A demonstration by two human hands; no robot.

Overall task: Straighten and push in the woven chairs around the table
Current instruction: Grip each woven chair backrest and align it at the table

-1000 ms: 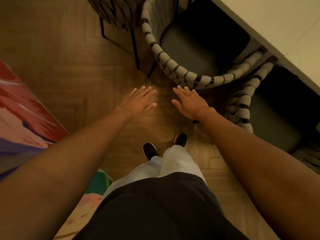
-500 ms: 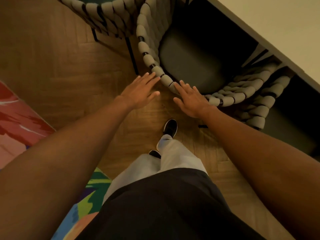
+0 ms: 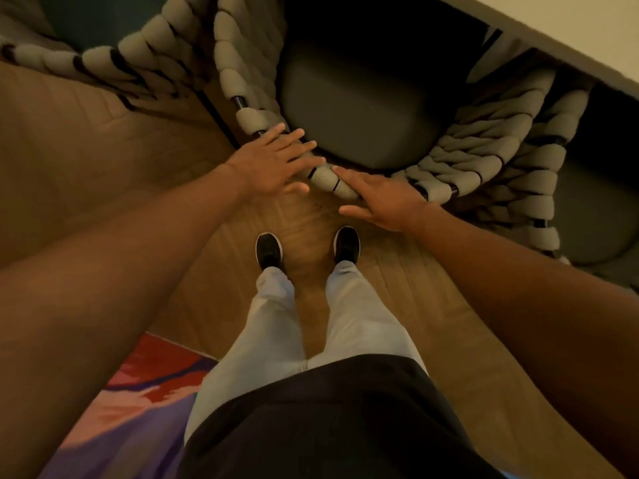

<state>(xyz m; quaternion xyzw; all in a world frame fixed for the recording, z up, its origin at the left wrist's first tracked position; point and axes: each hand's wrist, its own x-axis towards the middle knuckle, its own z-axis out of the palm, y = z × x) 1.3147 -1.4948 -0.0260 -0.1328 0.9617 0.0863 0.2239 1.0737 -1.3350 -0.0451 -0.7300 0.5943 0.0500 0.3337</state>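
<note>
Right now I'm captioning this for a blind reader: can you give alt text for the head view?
Both open hands, left hand and right hand, rest flat on the curved back rim of a woven chair partly tucked under a pale table. Another woven chair flanks it on each side, over a wooden floor.

No legible text, labels, brands, numbers or signs anywhere in view. Checked the woven chair (image 3: 332, 181) rope, the table (image 3: 567, 25) edge, the black shoes (image 3: 269, 250) and the patterned rug (image 3: 138, 402): all unmarked or too blurred.
</note>
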